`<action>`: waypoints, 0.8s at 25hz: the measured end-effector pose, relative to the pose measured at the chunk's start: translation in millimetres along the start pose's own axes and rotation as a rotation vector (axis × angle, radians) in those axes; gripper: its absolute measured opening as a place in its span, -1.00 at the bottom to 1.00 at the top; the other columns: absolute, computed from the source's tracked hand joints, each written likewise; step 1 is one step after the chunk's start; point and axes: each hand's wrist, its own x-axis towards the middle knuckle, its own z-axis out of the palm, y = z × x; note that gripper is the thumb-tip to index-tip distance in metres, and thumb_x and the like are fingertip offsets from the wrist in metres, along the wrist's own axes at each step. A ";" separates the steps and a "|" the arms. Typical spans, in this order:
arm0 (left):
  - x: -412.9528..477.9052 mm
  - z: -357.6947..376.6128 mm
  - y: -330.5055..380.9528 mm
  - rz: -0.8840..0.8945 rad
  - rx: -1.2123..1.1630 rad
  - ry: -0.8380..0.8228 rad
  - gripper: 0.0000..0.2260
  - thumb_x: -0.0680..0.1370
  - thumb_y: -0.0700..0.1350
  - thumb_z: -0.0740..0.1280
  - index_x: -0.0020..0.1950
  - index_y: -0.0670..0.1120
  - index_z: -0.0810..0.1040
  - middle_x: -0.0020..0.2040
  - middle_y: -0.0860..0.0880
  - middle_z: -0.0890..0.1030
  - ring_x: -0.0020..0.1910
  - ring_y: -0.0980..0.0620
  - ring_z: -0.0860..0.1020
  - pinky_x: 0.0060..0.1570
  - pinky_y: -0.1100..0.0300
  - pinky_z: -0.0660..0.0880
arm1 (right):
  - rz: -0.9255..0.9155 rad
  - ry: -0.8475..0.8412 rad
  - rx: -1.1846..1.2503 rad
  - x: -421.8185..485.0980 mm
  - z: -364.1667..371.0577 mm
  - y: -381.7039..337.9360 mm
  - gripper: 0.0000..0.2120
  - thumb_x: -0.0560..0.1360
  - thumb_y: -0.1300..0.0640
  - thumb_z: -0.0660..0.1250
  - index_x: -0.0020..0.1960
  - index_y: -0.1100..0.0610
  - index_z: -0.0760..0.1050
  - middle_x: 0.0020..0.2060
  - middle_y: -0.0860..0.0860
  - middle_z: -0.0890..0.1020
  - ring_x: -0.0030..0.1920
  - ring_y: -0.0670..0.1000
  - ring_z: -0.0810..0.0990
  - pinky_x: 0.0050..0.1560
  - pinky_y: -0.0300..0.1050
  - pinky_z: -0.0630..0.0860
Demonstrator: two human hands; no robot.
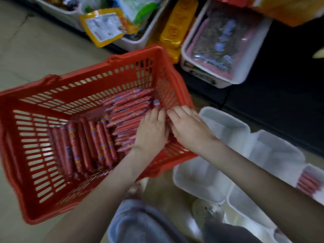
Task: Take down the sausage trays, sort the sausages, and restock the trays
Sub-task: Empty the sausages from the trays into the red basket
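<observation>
A red plastic basket [87,81] stands on the floor and holds two groups of red sausages. Thick sausages [82,146] lie side by side at the bottom left. Thin sausages [129,106] are stacked along the right side. My left hand [152,130] rests palm down on the thin stack, fingers together. My right hand [189,127] reaches over the basket's right wall, its fingers on the stack's right end. Whether either hand grips a sausage is hidden. White trays [226,127] stand to the right, one [313,176] holding thin sausages.
Behind the basket, white bins hold packaged goods: a yellow packet [103,27], an orange-yellow pack [177,23], and a bin with pink-wrapped packs [222,44]. A dark shelf base [280,106] runs along the right. My knees [140,223] are at the bottom.
</observation>
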 end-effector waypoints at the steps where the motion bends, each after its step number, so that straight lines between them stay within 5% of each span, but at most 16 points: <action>1: 3.7 0.4 25.3 0.029 -0.011 0.008 -0.59 0.40 -0.08 0.10 0.13 -0.27 0.48 0.03 -0.26 0.55 -0.06 -0.27 0.55 -0.07 -0.04 0.53 | 0.026 0.062 0.010 -22.1 -11.0 13.6 -0.66 0.41 0.18 0.17 0.15 0.20 0.49 -0.01 0.07 0.57 0.00 0.12 0.50 0.06 -0.06 0.37; 3: 3.4 3.7 75.6 0.009 -0.033 0.025 -0.68 0.35 -0.13 0.15 0.06 -0.23 0.40 0.02 -0.33 0.52 -0.07 -0.32 0.53 -0.06 -0.04 0.50 | 0.162 0.160 0.058 -75.7 -25.1 41.0 -0.64 0.43 0.19 0.16 0.19 0.21 0.49 0.05 0.10 0.57 0.05 0.11 0.47 0.13 -0.04 0.37; 7: -16.3 32.8 149.4 0.041 0.127 0.137 -0.60 0.42 -0.10 0.28 0.19 -0.28 0.47 0.35 -0.39 0.36 0.30 -0.37 0.37 0.30 -0.16 0.31 | 0.564 0.265 0.161 -192.9 -19.9 92.8 -0.61 0.47 0.20 0.18 0.27 0.26 0.44 0.14 0.17 0.53 0.11 0.07 0.35 0.18 -0.02 0.32; 11: -39.3 111.4 244.2 0.530 0.116 -0.046 -0.55 0.39 -0.15 0.41 0.24 -0.28 0.50 0.27 -0.34 0.46 0.21 -0.31 0.48 0.21 -0.12 0.42 | 0.983 0.270 0.245 -321.8 8.8 149.3 -0.57 0.48 0.34 0.25 0.35 0.26 0.35 0.22 0.19 0.47 0.20 0.15 0.37 0.26 0.05 0.32; 13: -48.4 157.7 284.6 0.774 0.159 -0.214 -0.54 0.43 -0.20 0.39 0.32 -0.27 0.46 0.36 -0.31 0.39 0.32 -0.29 0.40 0.35 -0.09 0.28 | 1.203 0.244 0.263 -385.7 31.9 172.1 -0.56 0.50 0.33 0.19 0.37 0.27 0.31 0.24 0.22 0.44 0.22 0.24 0.39 0.27 0.14 0.31; 16: -53.0 213.7 309.7 0.908 0.349 -0.437 -0.53 0.59 -0.22 0.19 0.50 -0.21 0.21 0.53 -0.24 0.12 0.51 -0.18 0.11 0.47 0.02 -0.11 | 1.589 0.079 0.412 -448.7 69.3 190.0 -0.46 0.54 0.14 0.23 0.45 0.25 0.18 0.34 0.25 0.35 0.30 0.27 0.35 0.29 0.16 0.33; 20: -53.3 253.8 312.0 0.958 0.508 -0.455 -0.40 0.29 -0.25 0.51 0.32 -0.25 0.48 0.35 -0.27 0.44 0.32 -0.22 0.45 0.33 -0.06 0.30 | 1.695 -0.275 0.595 -474.1 112.8 194.3 0.03 0.36 -0.08 0.46 0.52 0.22 -0.15 0.43 0.24 0.17 0.42 0.23 0.22 0.38 0.12 0.26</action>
